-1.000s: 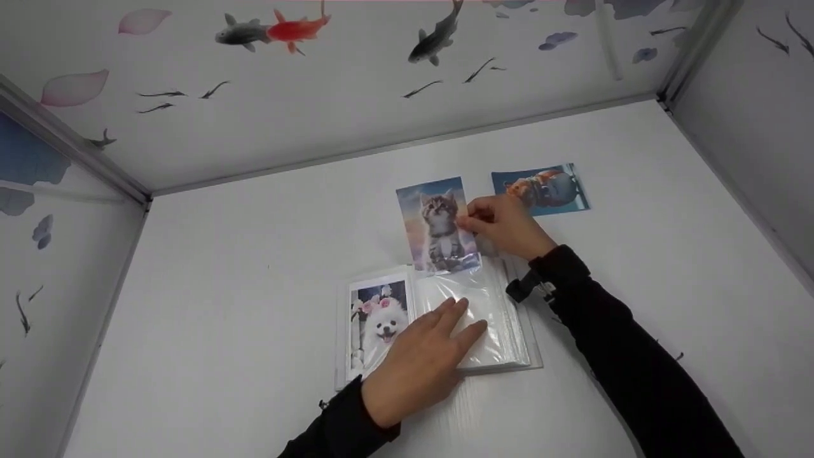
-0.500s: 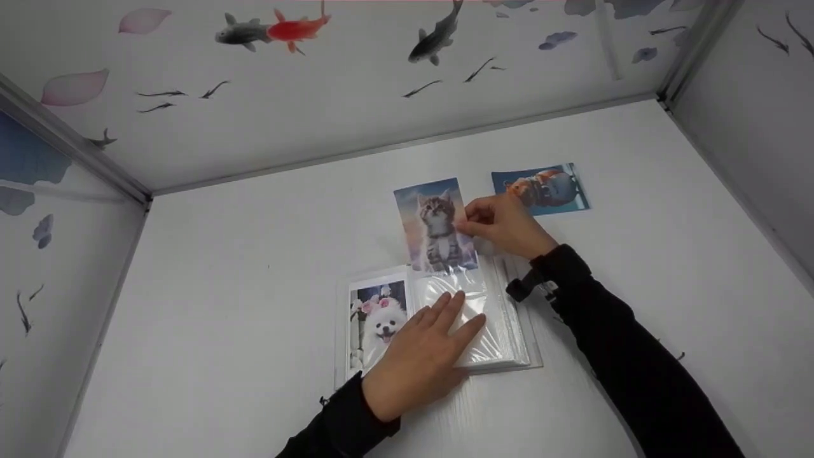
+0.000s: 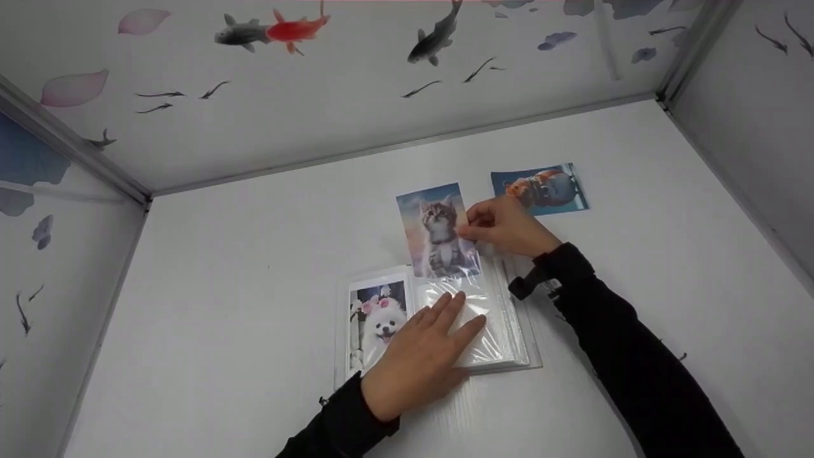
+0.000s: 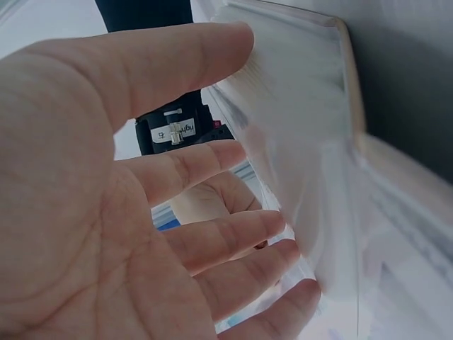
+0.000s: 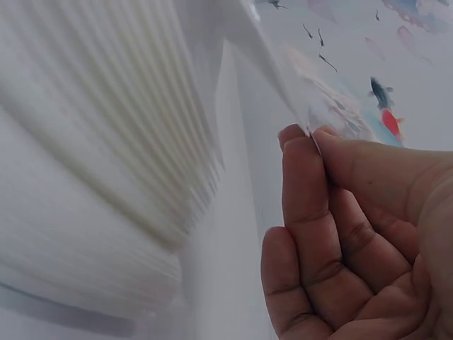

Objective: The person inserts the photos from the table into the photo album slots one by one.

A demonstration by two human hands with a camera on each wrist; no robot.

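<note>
A photo album lies open on the white table, its right page a clear plastic sleeve. My right hand pinches the right edge of a kitten photo between thumb and fingers. The photo's lower end overlaps the top of the right sleeve. My left hand rests on the album with fingers spread straight, the fingertips on the right page. In the left wrist view, the fingertips meet the plastic page. On the left page sits a photo of a white dog, partly hidden by the left hand.
Behind the right hand a second photo, of an orange-headed figure on blue, lies on the table. White panels printed with fish and petals enclose the table at the back and sides.
The kitten photo shifts slightly left, then a little down toward the album, with the right hand pinching it throughout. The left hand's fingers move up the page slightly, then stay in place.
</note>
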